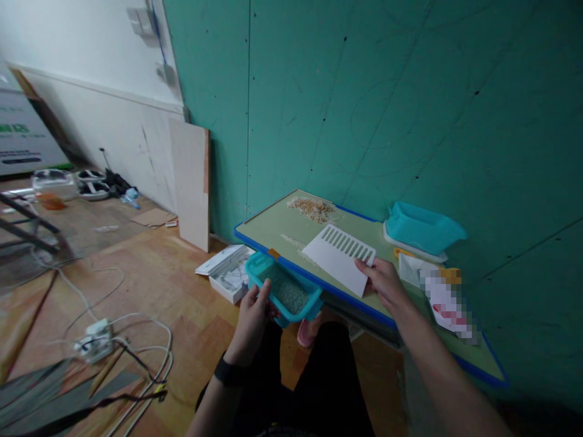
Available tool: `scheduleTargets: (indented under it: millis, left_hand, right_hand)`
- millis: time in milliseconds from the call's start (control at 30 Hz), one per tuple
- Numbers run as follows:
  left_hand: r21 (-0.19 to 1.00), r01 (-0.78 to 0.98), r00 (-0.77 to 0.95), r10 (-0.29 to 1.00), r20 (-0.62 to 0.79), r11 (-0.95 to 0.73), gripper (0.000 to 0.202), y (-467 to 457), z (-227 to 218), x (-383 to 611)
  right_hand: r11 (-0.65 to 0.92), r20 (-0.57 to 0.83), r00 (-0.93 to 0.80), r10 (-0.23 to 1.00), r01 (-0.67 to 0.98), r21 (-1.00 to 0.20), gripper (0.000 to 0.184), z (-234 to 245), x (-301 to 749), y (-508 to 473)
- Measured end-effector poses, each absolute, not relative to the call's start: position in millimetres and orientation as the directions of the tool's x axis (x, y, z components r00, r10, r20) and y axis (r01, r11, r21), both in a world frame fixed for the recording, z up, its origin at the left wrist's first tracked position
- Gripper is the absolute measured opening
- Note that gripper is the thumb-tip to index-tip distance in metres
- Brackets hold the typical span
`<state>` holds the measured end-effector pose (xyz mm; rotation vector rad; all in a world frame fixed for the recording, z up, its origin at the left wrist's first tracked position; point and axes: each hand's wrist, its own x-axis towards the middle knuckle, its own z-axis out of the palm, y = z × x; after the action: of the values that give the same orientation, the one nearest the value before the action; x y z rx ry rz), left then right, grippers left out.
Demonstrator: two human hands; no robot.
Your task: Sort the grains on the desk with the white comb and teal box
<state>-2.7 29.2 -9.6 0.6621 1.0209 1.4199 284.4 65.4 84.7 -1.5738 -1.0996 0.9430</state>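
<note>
My left hand (pixel 255 312) grips the near rim of a turquoise plastic tub (pixel 315 306), held just below the table's blue front edge. Pale grains (pixel 289 291) cover the bottom of this tub. In my right hand (pixel 381 278) is a white slotted scraper (pixel 340 258), its row of slots toward the back and its flat part low over the tabletop (pixel 259 230). A thin streak of pale grains (pixel 291 241) lies to the scraper's left. Farther back sits a heap of yellowish kernels mixed with pale grains (pixel 314 208).
At the table's right stand a second turquoise tub (pixel 423 227) and a partly blurred packet (pixel 449 306). Below the table's left end lies an open white box (pixel 230 273). Cables and a power strip (pixel 96 340) lie on the floor at left. A board (pixel 190 182) leans against the wall.
</note>
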Motion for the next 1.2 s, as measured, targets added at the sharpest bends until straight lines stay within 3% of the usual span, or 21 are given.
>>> scheduleTargets:
  millis: [233, 433, 667, 900, 1200]
  left_hand:
    - [0.857, -0.502, -0.115, 0.973, -0.199, 0.116, 0.057, 28, -9, -6]
    - [0.848, -0.516, -0.116, 0.972, -0.205, 0.117, 0.057, 30, -13, -7]
    - [0.838, -0.530, -0.103, 0.971, -0.214, 0.128, 0.058, 30, -13, -10]
    - [0.839, -0.528, -0.110, 0.970, -0.219, 0.130, 0.059, 28, -13, -12]
    - [0.864, -0.494, -0.136, 0.973, -0.188, 0.097, 0.058, 28, -11, -14]
  right_hand:
    - [-0.023, 0.022, 0.174, 0.985, 0.252, -0.967, 0.060, 82, 260, 80]
    - [-0.021, 0.010, 0.120, 0.993, 0.253, -0.967, 0.063, 93, 248, 75]
    - [-0.058, 0.000, 0.244, 0.970, 0.230, -0.971, 0.063, 107, 263, 64]
    - [-0.019, 0.114, 0.391, 0.913, 0.320, -0.947, 0.059, 100, 312, 53]
    - [-0.053, 0.057, 0.345, 0.937, 0.303, -0.952, 0.062, 92, 301, 74]
